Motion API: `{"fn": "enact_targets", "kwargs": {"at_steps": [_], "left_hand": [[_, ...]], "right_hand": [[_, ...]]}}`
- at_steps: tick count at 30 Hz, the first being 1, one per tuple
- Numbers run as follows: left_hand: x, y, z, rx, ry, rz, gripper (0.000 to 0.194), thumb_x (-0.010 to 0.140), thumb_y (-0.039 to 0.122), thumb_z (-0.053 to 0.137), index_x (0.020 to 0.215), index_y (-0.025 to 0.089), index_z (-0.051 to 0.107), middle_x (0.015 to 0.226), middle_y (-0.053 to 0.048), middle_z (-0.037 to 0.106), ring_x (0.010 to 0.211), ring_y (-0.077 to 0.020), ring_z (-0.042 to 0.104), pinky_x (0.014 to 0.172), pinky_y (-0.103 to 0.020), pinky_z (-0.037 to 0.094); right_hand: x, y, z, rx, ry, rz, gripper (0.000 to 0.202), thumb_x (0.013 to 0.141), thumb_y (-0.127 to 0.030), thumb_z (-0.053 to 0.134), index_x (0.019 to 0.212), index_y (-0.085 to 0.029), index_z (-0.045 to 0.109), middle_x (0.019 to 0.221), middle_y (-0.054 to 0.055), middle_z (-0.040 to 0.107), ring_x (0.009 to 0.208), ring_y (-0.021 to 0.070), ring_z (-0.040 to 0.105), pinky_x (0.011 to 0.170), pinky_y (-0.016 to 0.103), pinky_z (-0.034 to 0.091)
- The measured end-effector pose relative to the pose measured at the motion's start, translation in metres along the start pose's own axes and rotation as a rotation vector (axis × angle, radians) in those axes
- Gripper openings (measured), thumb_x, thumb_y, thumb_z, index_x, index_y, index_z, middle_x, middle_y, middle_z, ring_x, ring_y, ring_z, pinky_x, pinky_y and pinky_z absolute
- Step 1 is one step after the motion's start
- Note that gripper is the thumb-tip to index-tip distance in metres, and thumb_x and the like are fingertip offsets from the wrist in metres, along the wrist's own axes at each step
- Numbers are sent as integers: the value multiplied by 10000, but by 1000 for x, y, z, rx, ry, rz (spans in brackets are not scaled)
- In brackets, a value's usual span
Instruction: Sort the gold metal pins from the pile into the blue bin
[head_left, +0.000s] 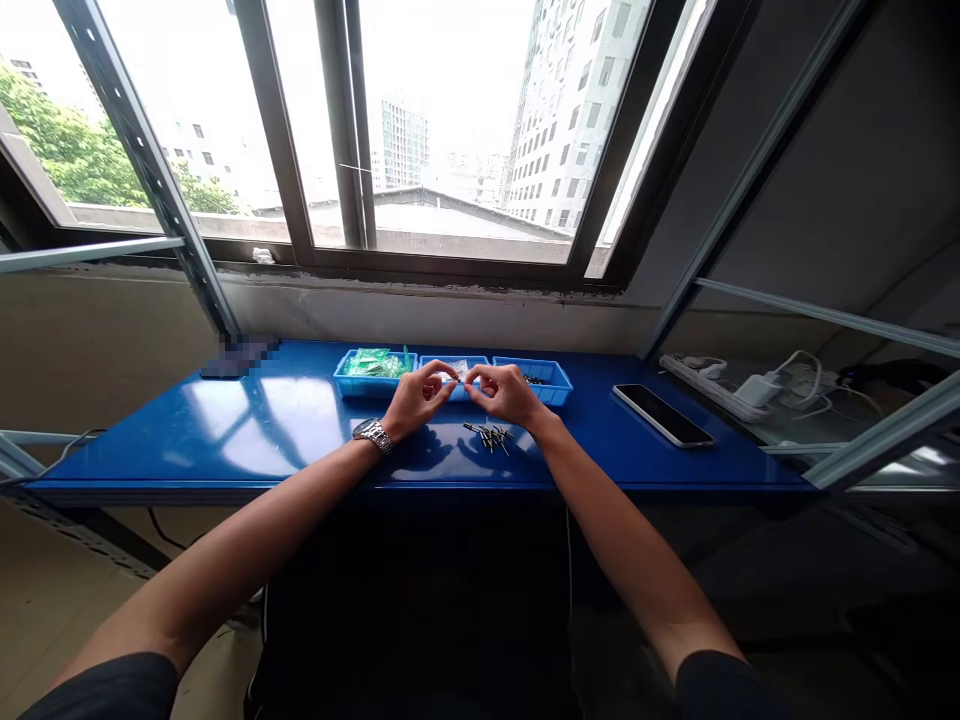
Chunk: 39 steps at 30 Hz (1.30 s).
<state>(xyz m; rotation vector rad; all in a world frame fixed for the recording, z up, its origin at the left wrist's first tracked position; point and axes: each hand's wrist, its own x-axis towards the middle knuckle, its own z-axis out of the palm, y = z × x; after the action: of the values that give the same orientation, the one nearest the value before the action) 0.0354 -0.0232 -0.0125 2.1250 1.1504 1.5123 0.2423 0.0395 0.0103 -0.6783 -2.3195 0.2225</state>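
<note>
My left hand (421,398), with a metal watch on its wrist, is pinched at the fingertips. Facing it, almost touching, my right hand (504,393) is pinched too. Whatever sits between the fingertips is too small to make out. Both hands are raised in front of the middle blue bin (455,392), which has whitish small items in it. On the blue table (600,440) below my right hand lies a loose pile of thin dark and metallic pieces (491,438).
The left blue bin (354,386) has green and clear plastic packets, the right blue bin (551,395) small dark pieces. A phone (664,415) lies at the right, near a power strip (712,388). Metal shelf posts stand at both sides.
</note>
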Motion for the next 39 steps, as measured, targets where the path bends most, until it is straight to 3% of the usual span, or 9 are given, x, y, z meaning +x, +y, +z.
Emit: {"fn": "enact_targets", "kwargs": {"at_steps": [6,11,14,19,22,30,39], "left_hand": [[0,1,-1,-8,-4,-12,199,996,348,568,1058,169,627,555,68,420,450,-69,312,450,-178,246],[0,0,0,-13,-11,-6,174,993,331,561,1027,170,615,552,63,443,436,-67,322,444,-178,246],[0,0,0,-5,-13,-4,171,992,322,555,1013,165,618,554,57,462,433,-66,327,439,-177,242],[0,1,-1,14,-10,-4,156,988,302,552,1006,162,618,564,51,484,448,-72,359,453,-178,269],[-1,1,-1,22,-14,0,145,987,290,552,1002,162,619,556,55,476,444,-70,349,454,-179,265],[-1,-1,-1,33,-18,11,141,984,277,548,1006,162,627,554,55,481,443,-72,371,458,-178,285],[-1,-1,-2,35,-21,26,133,980,268,544,1008,162,619,553,55,499,438,-73,380,455,-180,291]], "right_hand": [[-10,26,-41,-205,169,283,304,926,-442,565,889,-183,719,610,3,556,557,141,479,564,265,333],[-18,23,-63,-300,128,415,307,891,-436,605,903,-168,754,688,59,644,644,187,576,586,278,347],[-19,3,-58,-254,-15,369,300,913,-443,593,923,-192,758,722,44,671,652,169,592,584,273,364],[-19,-27,-40,-140,-355,255,178,837,-378,705,783,-223,773,689,14,675,593,131,572,532,254,366],[-17,-32,-32,-134,-450,233,158,819,-374,731,759,-234,774,712,24,692,618,143,582,518,256,362],[-9,-36,-21,-182,-525,224,59,772,-274,759,726,-237,759,748,36,727,685,177,620,532,266,358],[-4,-29,-21,-246,-473,269,133,785,-326,776,714,-224,728,742,55,704,661,180,604,555,276,356]]}}
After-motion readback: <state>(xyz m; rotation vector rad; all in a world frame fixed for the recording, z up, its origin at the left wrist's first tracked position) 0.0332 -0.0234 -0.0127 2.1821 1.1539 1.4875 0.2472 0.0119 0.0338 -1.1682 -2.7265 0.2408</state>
